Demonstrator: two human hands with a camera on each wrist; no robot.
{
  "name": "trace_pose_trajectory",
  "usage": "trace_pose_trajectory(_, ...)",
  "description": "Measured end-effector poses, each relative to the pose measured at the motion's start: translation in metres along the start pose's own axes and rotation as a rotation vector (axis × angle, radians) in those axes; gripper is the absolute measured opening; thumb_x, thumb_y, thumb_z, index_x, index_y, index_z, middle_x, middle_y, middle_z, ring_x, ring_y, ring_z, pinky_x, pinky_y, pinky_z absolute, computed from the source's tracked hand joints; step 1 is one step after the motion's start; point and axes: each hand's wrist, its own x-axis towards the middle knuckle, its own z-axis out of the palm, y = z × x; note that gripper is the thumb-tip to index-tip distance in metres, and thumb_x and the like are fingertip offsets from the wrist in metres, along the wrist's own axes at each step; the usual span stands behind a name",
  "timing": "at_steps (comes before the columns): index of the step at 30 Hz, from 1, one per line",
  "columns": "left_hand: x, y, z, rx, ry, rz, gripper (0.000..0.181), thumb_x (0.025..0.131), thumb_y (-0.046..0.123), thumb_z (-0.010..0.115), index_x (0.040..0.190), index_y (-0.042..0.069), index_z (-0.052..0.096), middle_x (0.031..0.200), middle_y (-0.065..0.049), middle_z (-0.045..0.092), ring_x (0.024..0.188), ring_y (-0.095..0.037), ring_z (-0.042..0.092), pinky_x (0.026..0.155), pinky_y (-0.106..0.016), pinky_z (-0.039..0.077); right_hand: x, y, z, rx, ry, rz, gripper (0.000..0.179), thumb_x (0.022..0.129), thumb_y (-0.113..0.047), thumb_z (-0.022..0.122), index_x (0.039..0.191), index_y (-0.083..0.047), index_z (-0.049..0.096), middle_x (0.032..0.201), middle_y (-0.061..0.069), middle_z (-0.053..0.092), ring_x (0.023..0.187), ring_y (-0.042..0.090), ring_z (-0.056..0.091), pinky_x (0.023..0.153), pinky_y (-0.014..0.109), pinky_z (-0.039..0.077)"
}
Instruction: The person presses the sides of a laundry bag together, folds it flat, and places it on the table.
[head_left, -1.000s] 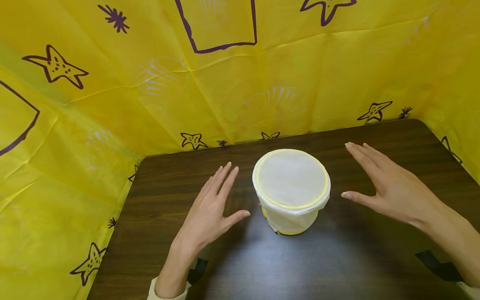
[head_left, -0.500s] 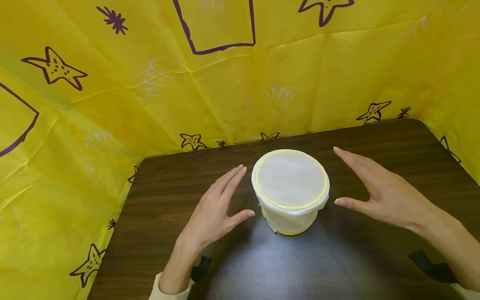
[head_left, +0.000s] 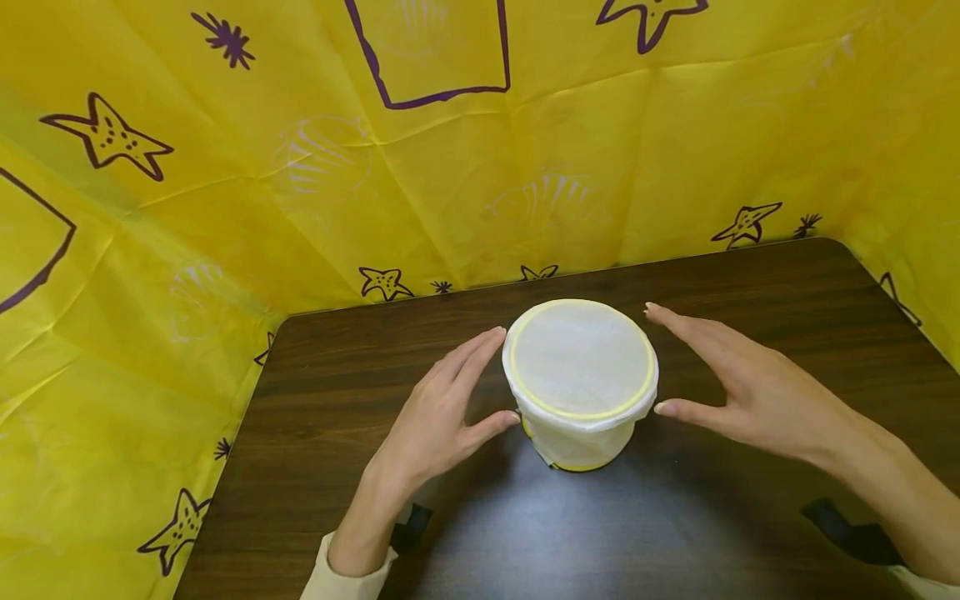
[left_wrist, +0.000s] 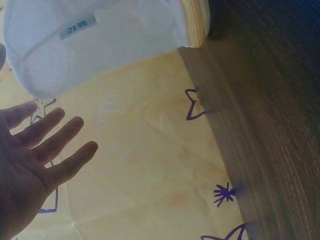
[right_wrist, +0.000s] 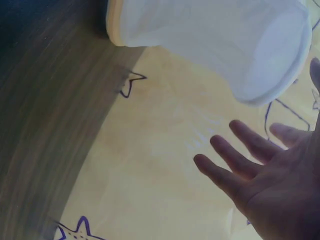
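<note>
A round white mesh container (head_left: pixel 581 362) with yellow trim at its top and base stands upright on the dark table; it looks like a mesh laundry bag. My left hand (head_left: pixel 435 417) is at its left side, fingers extended and thumb spread, the tips very near the rim. On the other side, my right hand (head_left: pixel 757 387) has its thumb and fingers apart, just off the rim. A small printed label (left_wrist: pixel 77 26) shows on the mesh wall in the left wrist view. In the right wrist view the fingers (right_wrist: pixel 225 170) are spread below the white mesh wall (right_wrist: pixel 200 30).
The dark wood-grain table (head_left: pixel 337 375) reaches back to a yellow curtain (head_left: pixel 450 192) printed with starfish and shells. The curtain also hangs along the left and right sides. Dark straps (head_left: pixel 851 533) show at both wrists.
Both hands have moved inward toward the container, the left one rightward and the right one leftward. The container has stayed in place.
</note>
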Motion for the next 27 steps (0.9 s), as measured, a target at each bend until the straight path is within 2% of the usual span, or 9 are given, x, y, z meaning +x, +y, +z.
trace_pose_trajectory(7, 0.005, 0.001, 0.001, -0.017, 0.014, 0.025, 0.079, 0.092, 0.055, 0.063, 0.156, 0.018, 0.033, 0.157, 0.002, 0.036, 0.139, -0.018, 0.041, 0.110, -0.046, 0.037, 0.003, -0.002, 0.003, -0.012, 0.001, -0.030, 0.101, 0.078, -0.037, 0.086, 0.158, -0.035, 0.025, 0.154, -0.010, 0.041, 0.133, 0.023, 0.048, 0.095, 0.058, 0.045)
trace_pose_trajectory(11, 0.007, 0.002, 0.002, -0.028, 0.021, 0.032, 0.077, 0.091, 0.051, 0.067, 0.154, 0.017, 0.038, 0.155, 0.001, 0.038, 0.137, -0.018, 0.044, 0.108, -0.046, 0.040, 0.005, -0.003, 0.005, -0.008, 0.000, -0.041, 0.098, 0.079, -0.037, 0.085, 0.157, -0.035, 0.027, 0.153, -0.009, 0.042, 0.133, 0.024, 0.048, 0.097, 0.058, 0.045)
trace_pose_trajectory(20, 0.011, 0.005, 0.003, -0.033, 0.038, 0.048, 0.069, 0.093, 0.052, 0.063, 0.149, 0.016, 0.045, 0.151, -0.002, 0.043, 0.134, -0.021, 0.047, 0.108, -0.045, 0.041, 0.008, -0.002, 0.009, -0.018, 0.007, -0.061, 0.094, 0.078, -0.034, 0.086, 0.155, -0.033, 0.033, 0.148, -0.007, 0.048, 0.129, 0.021, 0.052, 0.097, 0.051, 0.046)
trace_pose_trajectory(27, 0.011, 0.006, 0.005, -0.027, 0.049, 0.042, 0.068, 0.091, 0.050, 0.068, 0.146, 0.014, 0.049, 0.149, -0.004, 0.047, 0.132, -0.020, 0.049, 0.106, -0.044, 0.042, 0.010, 0.001, 0.014, -0.023, 0.011, -0.086, 0.088, 0.076, -0.033, 0.086, 0.152, -0.031, 0.041, 0.145, -0.005, 0.052, 0.128, 0.022, 0.053, 0.095, 0.051, 0.048)
